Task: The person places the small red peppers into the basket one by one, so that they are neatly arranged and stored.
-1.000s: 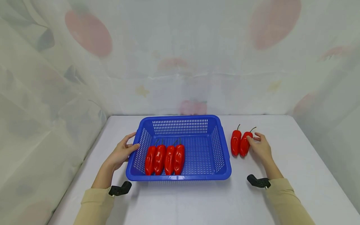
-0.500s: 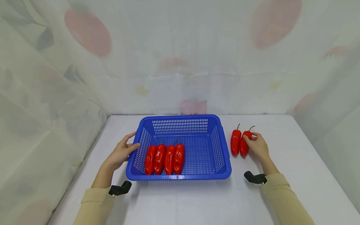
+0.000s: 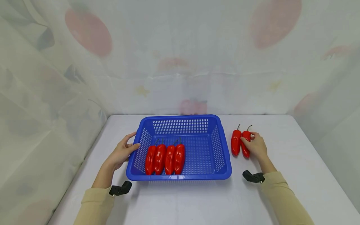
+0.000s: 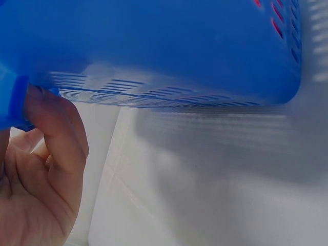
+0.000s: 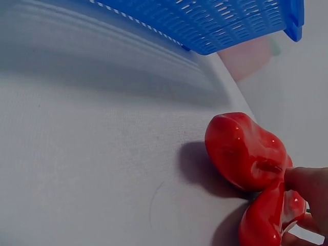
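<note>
My left hand (image 3: pixel 119 154) grips the left rim of a blue plastic basket (image 3: pixel 180 177), thumb over the edge. In the left wrist view the fingers (image 4: pixel 64 133) curl under that rim. Several red chili peppers (image 3: pixel 160 159) lie side by side in the basket's left half, stems pointing away. Right of the basket, my right hand (image 3: pixel 257 147) pinches a red chili pepper (image 3: pixel 246 135) between thumb and fingers. Just left of it, another red chili pepper (image 3: pixel 235 143) lies on the table. The right wrist view shows the thumb between these two peppers; fingers partly hide the pinched one.
A white-covered table (image 3: pixel 180 206) carries everything. Behind it hangs a pale curtain (image 3: pixel 180 43) with fruit prints, and similar cloth closes in both sides. Each wrist wears a small black device, such as the right one (image 3: pixel 253 177).
My right hand has shifted slightly left and closed on the right-hand pepper, whose stem end has swung left and lower tip right. The left hand and basket stay put.
</note>
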Available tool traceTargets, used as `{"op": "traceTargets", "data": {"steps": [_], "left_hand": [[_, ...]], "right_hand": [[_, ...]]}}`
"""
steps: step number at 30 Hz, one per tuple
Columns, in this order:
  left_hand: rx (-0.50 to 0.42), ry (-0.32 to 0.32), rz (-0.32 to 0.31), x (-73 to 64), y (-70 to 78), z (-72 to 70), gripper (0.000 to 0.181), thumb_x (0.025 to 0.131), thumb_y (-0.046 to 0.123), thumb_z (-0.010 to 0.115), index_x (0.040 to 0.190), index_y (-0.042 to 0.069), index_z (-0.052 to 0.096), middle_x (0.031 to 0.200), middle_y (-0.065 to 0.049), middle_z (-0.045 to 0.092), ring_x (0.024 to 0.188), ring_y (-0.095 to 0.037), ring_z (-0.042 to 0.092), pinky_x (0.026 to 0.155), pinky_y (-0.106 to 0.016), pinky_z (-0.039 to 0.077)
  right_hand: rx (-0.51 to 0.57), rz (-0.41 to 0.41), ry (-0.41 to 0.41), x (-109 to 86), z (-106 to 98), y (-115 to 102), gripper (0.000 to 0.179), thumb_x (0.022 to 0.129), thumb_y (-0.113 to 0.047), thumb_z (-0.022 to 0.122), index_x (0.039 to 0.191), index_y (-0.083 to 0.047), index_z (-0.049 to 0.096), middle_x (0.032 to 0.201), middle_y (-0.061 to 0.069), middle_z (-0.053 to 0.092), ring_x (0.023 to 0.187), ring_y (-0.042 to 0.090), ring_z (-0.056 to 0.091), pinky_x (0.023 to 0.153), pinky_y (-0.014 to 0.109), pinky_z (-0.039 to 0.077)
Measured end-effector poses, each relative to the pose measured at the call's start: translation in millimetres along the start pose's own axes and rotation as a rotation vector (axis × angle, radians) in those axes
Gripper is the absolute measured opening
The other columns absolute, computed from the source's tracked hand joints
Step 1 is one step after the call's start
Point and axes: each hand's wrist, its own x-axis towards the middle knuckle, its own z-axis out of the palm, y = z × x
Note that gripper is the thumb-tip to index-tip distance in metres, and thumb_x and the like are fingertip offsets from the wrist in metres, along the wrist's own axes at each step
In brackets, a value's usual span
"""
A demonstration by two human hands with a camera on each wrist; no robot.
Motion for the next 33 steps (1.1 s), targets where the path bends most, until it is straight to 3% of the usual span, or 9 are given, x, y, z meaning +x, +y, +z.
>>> {"op": "traceTargets", "data": {"steps": [8, 15, 33], "left_hand": [[0.008, 0.006, 0.0, 0.0, -0.2, -0.1, 0.072, 0.09, 0.031, 0.058, 0.147, 0.026, 0.014, 0.12, -0.03, 0.052, 0.087, -0.031, 0.067, 0.067, -0.048, 0.055], [0.008, 0.004, -0.002, -0.2, 0.1, 0.2, 0.072, 0.09, 0.031, 0.058, 0.147, 0.025, 0.015, 0.118, -0.03, 0.052, 0.086, -0.03, 0.067, 0.067, -0.048, 0.055], [0.015, 0.004, 0.006, 0.4, -1.4, -0.1, 0.071, 0.091, 0.031, 0.058, 0.147, 0.026, 0.015, 0.118, -0.03, 0.052, 0.085, -0.031, 0.067, 0.066, -0.048, 0.055]], "right_hand": [[-0.011, -0.021, -0.032, 0.6, -2.9, 1.5, 0.066, 0.089, -0.032, 0.052, 0.137, 0.007, 0.028, 0.125, 0.033, 0.042, 0.109, 0.046, 0.045, 0.087, 0.053, 0.048], [0.008, 0.009, -0.052, 0.6, -4.5, 2.3, 0.068, 0.09, -0.034, 0.051, 0.139, 0.005, 0.024, 0.129, 0.033, 0.04, 0.113, 0.046, 0.045, 0.088, 0.051, 0.048], [0.128, 0.061, -0.071, -3.6, -12.0, 0.3, 0.072, 0.092, -0.039, 0.05, 0.145, -0.002, 0.017, 0.136, 0.033, 0.035, 0.118, 0.045, 0.044, 0.089, 0.05, 0.047]]}}
